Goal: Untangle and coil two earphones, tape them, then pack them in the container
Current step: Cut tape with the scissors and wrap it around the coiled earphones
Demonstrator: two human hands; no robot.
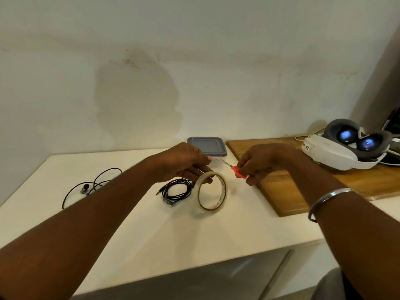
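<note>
Head view: white table (pixel 151 230), stained wall (pixel 138 94); left grip (pixel 184 163) holds tape roll (pixel 223 189), right grip (pixel 262 161) scissors (pixel 237 171)

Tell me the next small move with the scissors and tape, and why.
Probably snip off a short strip of tape. The left hand holds the tape roll, and the right hand aims the red-handled scissors towards the left fingertips. The coiled earphone lies beside the roll, seemingly untaped.

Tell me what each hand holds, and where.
The left hand holds the tape by its upper rim; the right hand grips the scissors by the red handles.
</note>
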